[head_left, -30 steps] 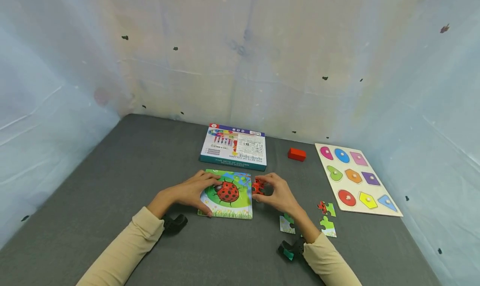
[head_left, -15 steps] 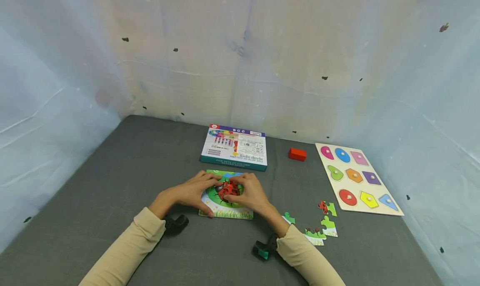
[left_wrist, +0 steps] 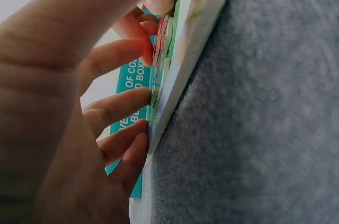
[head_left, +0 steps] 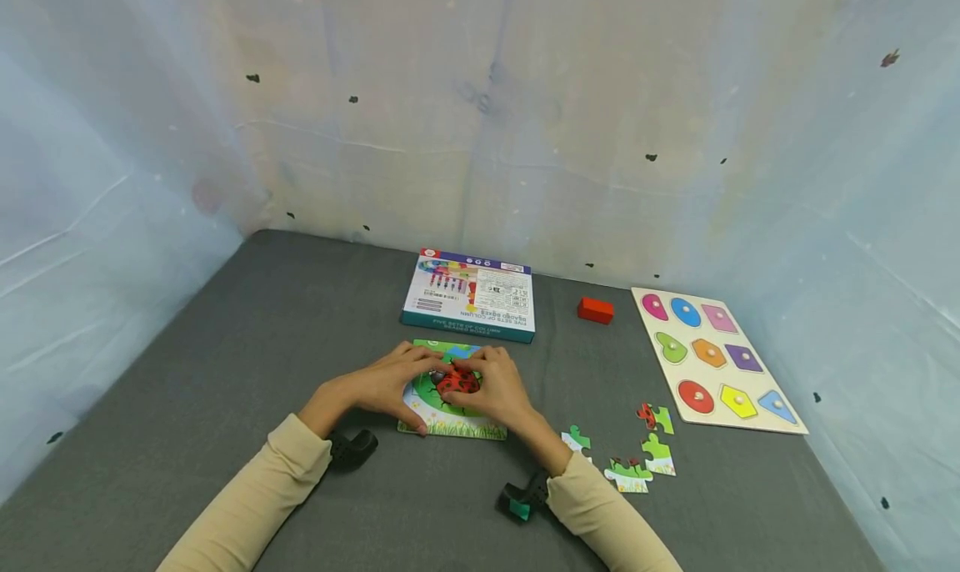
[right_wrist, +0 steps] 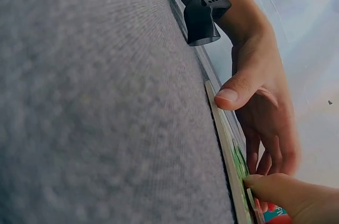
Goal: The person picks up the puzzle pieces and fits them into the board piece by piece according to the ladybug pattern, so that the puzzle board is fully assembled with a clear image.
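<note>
A ladybird jigsaw board (head_left: pixel 457 425) lies flat on the dark cloth in the head view. My left hand (head_left: pixel 381 390) rests over its left side, thumb at the front-left corner and fingers spread across the picture; the left wrist view shows these fingertips touching the board's surface. My right hand (head_left: pixel 493 388) is above the board's middle, pinching a red, black-spotted puzzle piece (head_left: pixel 463 379) between thumb and fingers. The piece sits right over the printed ladybird, partly covered by the fingers. Seen edge-on in the left wrist view, pieces (left_wrist: pixel 165 44) form a thin layer at the board's surface.
Several loose puzzle pieces lie at right: a green-and-white one (head_left: pixel 576 439), a grass one (head_left: pixel 628 477) and a green corner one (head_left: pixel 658 454) among them. Behind the board lies a bead box (head_left: pixel 468 293). Further right are a red block (head_left: pixel 596 310) and a shape-peg board (head_left: pixel 708 363).
My right hand has brought the red puzzle piece leftward from beside the board onto its middle, with only a slight shift in the last half second. The left hand has stayed put.
</note>
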A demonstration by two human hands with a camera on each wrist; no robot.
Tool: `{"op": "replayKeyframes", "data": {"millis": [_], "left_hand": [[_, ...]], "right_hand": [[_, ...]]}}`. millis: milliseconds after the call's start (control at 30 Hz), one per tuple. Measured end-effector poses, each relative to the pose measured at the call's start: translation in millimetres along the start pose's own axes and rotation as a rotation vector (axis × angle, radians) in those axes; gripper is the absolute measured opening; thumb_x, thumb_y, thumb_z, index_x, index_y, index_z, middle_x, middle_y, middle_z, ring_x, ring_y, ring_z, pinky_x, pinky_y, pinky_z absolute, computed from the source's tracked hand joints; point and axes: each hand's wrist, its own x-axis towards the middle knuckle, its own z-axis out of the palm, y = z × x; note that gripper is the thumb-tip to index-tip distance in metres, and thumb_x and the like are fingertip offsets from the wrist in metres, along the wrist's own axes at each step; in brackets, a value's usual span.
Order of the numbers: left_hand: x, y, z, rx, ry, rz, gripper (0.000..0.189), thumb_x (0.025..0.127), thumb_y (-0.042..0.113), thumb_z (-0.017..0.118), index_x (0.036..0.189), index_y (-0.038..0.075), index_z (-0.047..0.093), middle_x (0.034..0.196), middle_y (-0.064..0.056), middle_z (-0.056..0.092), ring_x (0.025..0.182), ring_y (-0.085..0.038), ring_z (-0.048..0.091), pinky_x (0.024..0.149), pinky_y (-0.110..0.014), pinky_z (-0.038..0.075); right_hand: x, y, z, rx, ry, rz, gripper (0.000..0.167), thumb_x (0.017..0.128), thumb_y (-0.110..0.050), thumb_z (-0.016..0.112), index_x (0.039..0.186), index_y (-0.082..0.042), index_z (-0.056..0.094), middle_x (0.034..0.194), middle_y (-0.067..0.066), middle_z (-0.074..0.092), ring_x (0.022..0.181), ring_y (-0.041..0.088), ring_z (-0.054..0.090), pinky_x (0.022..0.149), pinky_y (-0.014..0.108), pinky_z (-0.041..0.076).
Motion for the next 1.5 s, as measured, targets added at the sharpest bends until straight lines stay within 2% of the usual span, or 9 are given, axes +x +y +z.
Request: {"op": "replayKeyframes", "data": {"millis": [200, 333, 500, 700, 867, 1033, 1100, 1267, 1500], "left_hand": [[-1.7, 0.2, -2.0, 0.001, -0.01, 0.004, 0.081, 0.066, 0.06, 0.075, 0.133, 0.021, 0.051, 0.143, -0.011, 0.035, 0.119, -0.027, 0.034, 0.093, -0.052, 0.036], [-2.2, 0.2, -1.7, 0.002, -0.011, -0.002, 0.079, 0.066, 0.058, 0.075, 0.132, 0.02, 0.052, 0.143, -0.012, 0.036, 0.117, -0.027, 0.035, 0.092, -0.051, 0.037], [-1.4, 2.5, -1.5, -0.001, -0.003, 0.002, 0.074, 0.069, 0.055, 0.075, 0.131, 0.02, 0.054, 0.142, -0.012, 0.036, 0.114, -0.025, 0.036, 0.089, -0.05, 0.039], [-0.5, 4.3, -0.8, 0.022, 0.0, 0.008, 0.072, 0.071, 0.055, 0.074, 0.131, 0.019, 0.055, 0.142, -0.011, 0.037, 0.114, -0.026, 0.037, 0.088, -0.049, 0.04], [1.2, 5.2, 0.3, 0.047, 0.014, -0.011, 0.067, 0.074, 0.055, 0.071, 0.129, 0.019, 0.057, 0.141, -0.011, 0.039, 0.12, -0.029, 0.037, 0.091, -0.05, 0.04], [7.2, 10.2, 4.4, 0.147, 0.075, -0.001, 0.059, 0.075, 0.054, 0.071, 0.121, 0.019, 0.062, 0.133, -0.012, 0.047, 0.122, -0.031, 0.038, 0.093, -0.048, 0.04], [8.6, 12.7, 6.6, 0.146, 0.084, 0.002, 0.056, 0.077, 0.053, 0.07, 0.118, 0.017, 0.062, 0.131, -0.014, 0.046, 0.122, -0.032, 0.038, 0.092, -0.048, 0.041], [9.8, 18.2, 10.0, 0.06, 0.048, -0.001, 0.061, 0.077, 0.051, 0.071, 0.123, 0.014, 0.057, 0.139, -0.015, 0.036, 0.128, -0.034, 0.029, 0.094, -0.05, 0.039], [8.1, 19.4, 8.5, 0.054, -0.002, 0.065, 0.075, 0.071, 0.052, 0.076, 0.133, 0.018, 0.051, 0.144, -0.008, 0.032, 0.129, -0.036, 0.023, 0.096, -0.054, 0.035]], "right_hand": [[0.2, 0, 3, -0.028, 0.015, -0.006, 0.057, 0.072, -0.046, 0.077, 0.117, -0.011, 0.067, 0.096, 0.003, 0.055, 0.081, 0.016, 0.041, 0.066, 0.027, 0.032], [1.2, 2, 2, -0.035, 0.007, -0.053, 0.057, 0.075, -0.047, 0.074, 0.118, -0.01, 0.066, 0.099, 0.006, 0.056, 0.084, 0.018, 0.041, 0.067, 0.029, 0.035], [1.3, 13, -8, -0.035, 0.005, -0.159, 0.056, 0.083, -0.043, 0.067, 0.127, -0.009, 0.059, 0.111, 0.013, 0.054, 0.102, 0.029, 0.043, 0.082, 0.045, 0.039], [-3.5, 25, -16, -0.029, -0.101, -0.227, 0.06, 0.083, -0.043, 0.067, 0.133, -0.013, 0.054, 0.134, 0.02, 0.046, 0.131, 0.042, 0.028, 0.099, 0.061, 0.028], [-7.1, 28, -13, -0.022, -0.168, -0.206, 0.061, 0.083, -0.045, 0.067, 0.135, -0.016, 0.052, 0.143, 0.018, 0.037, 0.138, 0.041, 0.016, 0.103, 0.061, 0.024], [-7.5, 28, -10, 0.004, -0.154, -0.181, 0.06, 0.082, -0.042, 0.069, 0.135, -0.017, 0.052, 0.144, 0.016, 0.037, 0.138, 0.039, 0.019, 0.103, 0.06, 0.025], [-6.7, 27, -10, 0.012, -0.155, -0.168, 0.06, 0.082, -0.042, 0.069, 0.134, -0.017, 0.053, 0.144, 0.015, 0.037, 0.137, 0.038, 0.022, 0.102, 0.06, 0.026], [-5.9, 26, -9, 0.002, -0.168, -0.138, 0.061, 0.083, -0.046, 0.066, 0.135, -0.018, 0.052, 0.144, 0.013, 0.036, 0.135, 0.035, 0.025, 0.102, 0.059, 0.027], [-5.3, 28, -10, -0.037, -0.182, -0.124, 0.06, 0.083, -0.048, 0.064, 0.133, -0.018, 0.049, 0.144, 0.01, 0.036, 0.134, 0.029, 0.027, 0.103, 0.057, 0.026]]}}
